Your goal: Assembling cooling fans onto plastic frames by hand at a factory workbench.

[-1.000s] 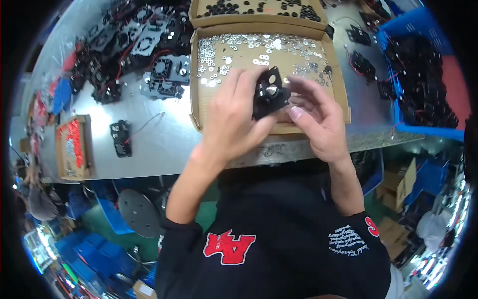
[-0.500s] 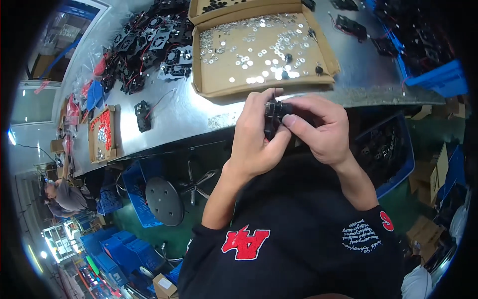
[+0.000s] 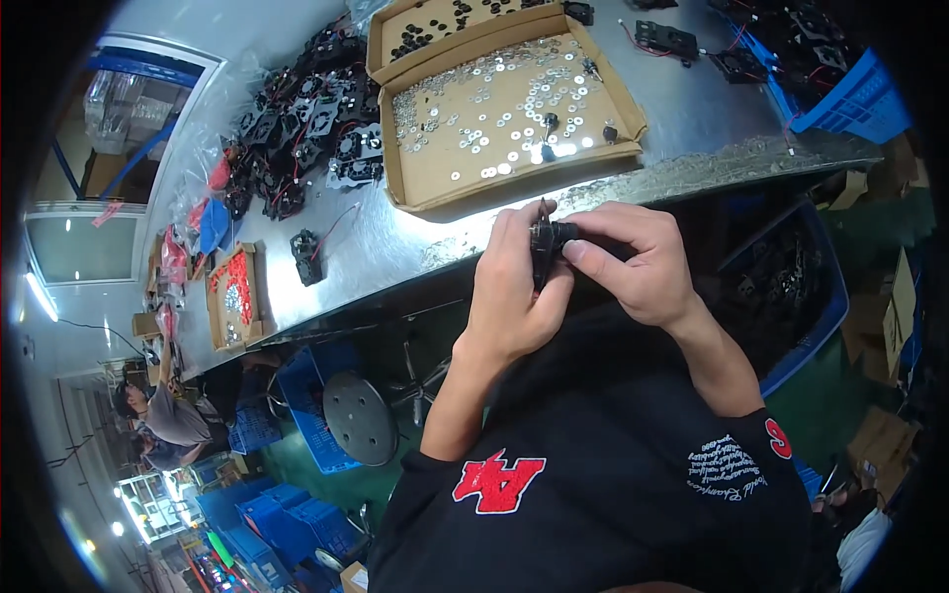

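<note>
In front of the table's edge, my left hand (image 3: 516, 292) is closed around a small black plastic assembly (image 3: 542, 253), holding it upright between thumb and fingers. My right hand (image 3: 638, 265) comes in from the right, its thumb and index finger pinching a round black knob-like piece (image 3: 566, 233) against the assembly's side. Part of the assembly is hidden by the fingers. Just beyond my hands lies a cardboard tray (image 3: 415, 195) with many loose silver washers (image 3: 484, 128) and a few black knobs (image 3: 551, 121).
A second cardboard box (image 3: 395, 61) holds black round pieces. Black assemblies with wires (image 3: 297, 128) are heaped at left; one unit (image 3: 306, 259) lies apart. A blue crate (image 3: 850, 99) stands at right. Below are a stool (image 3: 361, 420) and a blue bin (image 3: 820, 326). Another person (image 3: 173, 415) works far left.
The view has shifted slightly, so the table and trays sit differently in the picture. My hands keep their hold on the black assembly, with the round knob-like piece now showing more clearly.
</note>
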Demonstrator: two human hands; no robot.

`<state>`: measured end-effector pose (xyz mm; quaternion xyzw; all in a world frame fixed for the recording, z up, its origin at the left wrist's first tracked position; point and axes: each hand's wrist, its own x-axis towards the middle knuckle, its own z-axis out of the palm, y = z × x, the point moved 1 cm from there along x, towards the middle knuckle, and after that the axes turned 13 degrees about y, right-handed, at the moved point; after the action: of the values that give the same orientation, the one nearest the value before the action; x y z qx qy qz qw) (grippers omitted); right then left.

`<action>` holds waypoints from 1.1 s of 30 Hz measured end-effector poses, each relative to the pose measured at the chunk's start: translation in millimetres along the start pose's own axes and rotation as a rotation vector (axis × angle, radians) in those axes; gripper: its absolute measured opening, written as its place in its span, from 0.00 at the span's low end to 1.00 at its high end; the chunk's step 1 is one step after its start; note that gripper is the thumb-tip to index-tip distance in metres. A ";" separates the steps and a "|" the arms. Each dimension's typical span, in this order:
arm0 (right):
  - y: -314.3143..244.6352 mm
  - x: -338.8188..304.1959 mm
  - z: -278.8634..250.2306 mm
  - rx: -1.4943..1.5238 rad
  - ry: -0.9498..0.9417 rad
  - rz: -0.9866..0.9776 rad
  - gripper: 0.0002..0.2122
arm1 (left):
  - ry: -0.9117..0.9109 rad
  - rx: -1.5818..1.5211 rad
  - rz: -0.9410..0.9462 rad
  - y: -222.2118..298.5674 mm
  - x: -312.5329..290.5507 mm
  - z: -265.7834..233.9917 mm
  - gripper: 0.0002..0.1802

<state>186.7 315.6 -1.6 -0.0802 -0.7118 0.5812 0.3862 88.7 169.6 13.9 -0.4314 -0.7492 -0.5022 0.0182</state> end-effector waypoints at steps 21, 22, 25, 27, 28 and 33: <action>16.7 30.4 -13.7 -0.079 -0.208 0.044 0.11 | 0.164 -0.016 -0.277 1.8 2.4 29.2 0.23; 18.0 29.5 -13.2 -0.086 -0.234 0.049 0.11 | 0.180 -0.049 -0.292 0.0 1.2 31.4 0.23; 23.9 32.8 -7.4 -0.113 -0.223 0.001 0.11 | 0.227 -0.109 -0.295 -5.7 -3.1 33.0 0.24; 25.5 35.0 1.3 -0.127 -0.235 0.011 0.11 | 0.233 -0.087 -0.326 -11.0 -1.9 27.0 0.25; 26.6 36.1 6.9 -0.141 -0.237 0.027 0.11 | 0.236 -0.073 -0.303 -18.2 -3.1 24.6 0.26; 26.6 40.1 28.1 -0.174 -0.181 0.041 0.12 | 0.110 -0.173 -0.407 -29.9 10.4 1.7 0.27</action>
<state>132.0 324.9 -7.7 -0.0750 -0.7898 0.5299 0.2998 62.9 173.7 -4.1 -0.2434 -0.7728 -0.5806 -0.0797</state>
